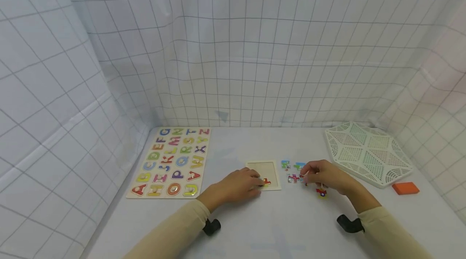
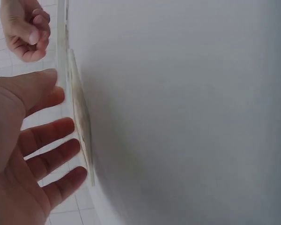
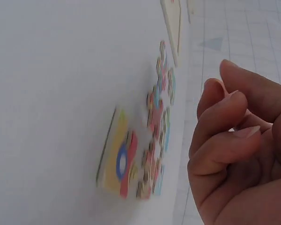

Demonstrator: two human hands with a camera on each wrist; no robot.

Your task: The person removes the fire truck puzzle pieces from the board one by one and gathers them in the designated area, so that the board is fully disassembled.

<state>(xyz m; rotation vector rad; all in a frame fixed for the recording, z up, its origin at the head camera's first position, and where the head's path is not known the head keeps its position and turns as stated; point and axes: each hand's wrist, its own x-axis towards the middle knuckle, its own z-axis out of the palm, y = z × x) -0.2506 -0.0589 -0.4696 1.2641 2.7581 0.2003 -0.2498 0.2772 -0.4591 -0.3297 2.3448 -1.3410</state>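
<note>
A small wooden puzzle tray (image 1: pixel 262 167) lies on the table, with a red and yellow puzzle piece (image 1: pixel 267 181) in its lower right part. My left hand (image 1: pixel 242 186) is at the tray's left side, its fingers spread and only slightly bent, fingertips right at the tray edge (image 2: pixel 82 117) in the left wrist view. Over the loose puzzle pieces (image 1: pixel 293 178) to the right hovers my right hand (image 1: pixel 325 176). Its fingers are loosely curled, and nothing shows between them in the right wrist view. Nearest the wrist lies a red and yellow wheel piece (image 3: pixel 117 161).
An alphabet board (image 1: pixel 169 164) with colourful letters lies at the left. On the right are a white patterned hexagonal board (image 1: pixel 364 149) and an orange block (image 1: pixel 405 188). White grid-patterned curtains (image 1: pixel 273 48) surround the table.
</note>
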